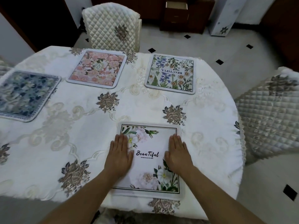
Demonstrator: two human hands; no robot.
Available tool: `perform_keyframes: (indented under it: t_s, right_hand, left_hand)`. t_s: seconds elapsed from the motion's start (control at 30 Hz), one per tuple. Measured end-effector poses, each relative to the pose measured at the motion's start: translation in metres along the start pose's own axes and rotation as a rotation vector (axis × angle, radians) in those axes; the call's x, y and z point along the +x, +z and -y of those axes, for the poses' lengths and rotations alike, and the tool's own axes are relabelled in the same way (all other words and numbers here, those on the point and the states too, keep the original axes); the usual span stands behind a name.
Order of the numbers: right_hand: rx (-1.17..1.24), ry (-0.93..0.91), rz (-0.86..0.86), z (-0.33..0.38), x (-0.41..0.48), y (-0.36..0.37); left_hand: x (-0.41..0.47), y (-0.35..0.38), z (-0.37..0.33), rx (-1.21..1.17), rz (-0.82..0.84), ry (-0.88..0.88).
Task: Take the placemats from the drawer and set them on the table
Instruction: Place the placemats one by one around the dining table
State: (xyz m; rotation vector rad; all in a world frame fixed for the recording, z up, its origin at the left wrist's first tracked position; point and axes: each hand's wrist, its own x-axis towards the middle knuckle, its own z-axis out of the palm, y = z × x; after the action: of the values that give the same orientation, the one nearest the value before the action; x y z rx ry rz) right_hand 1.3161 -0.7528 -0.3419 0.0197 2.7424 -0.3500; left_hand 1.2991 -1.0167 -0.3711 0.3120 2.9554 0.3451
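A white placemat (148, 167) printed with flowers and the word "Beautiful" lies flat near the table's front edge. My left hand (119, 155) rests palm down on its left side, and my right hand (178, 155) rests palm down on its right side, fingers straight and close together. Three more placemats lie on the table (80, 126): a blue floral placemat (24, 94) at the left, a pink floral placemat (97, 68) at the back middle, and a wildflower placemat (171, 73) at the back right. The open drawer (177, 4) shows in a dark wooden cabinet across the room.
An embroidered white cloth covers the table. A quilted chair (111, 26) stands behind the table and another quilted chair (268, 113) at its right. A white column (224, 16) stands on the tiled floor beside the cabinet.
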Motion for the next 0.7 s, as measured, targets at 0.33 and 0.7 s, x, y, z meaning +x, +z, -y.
perform_keyframes:
  t_s: [0.33, 0.7]
  right_hand:
    - [-0.166, -0.193, -0.232, 0.002, -0.148, 0.047]
    - [-0.204, -0.090, -0.045, -0.065, -0.137, -0.093]
  left_hand:
    - [-0.131, 0.004, -0.038, -0.098, -0.034, -0.127]
    - [-0.096, -0.096, -0.127, 0.239, 0.311, -0.228]
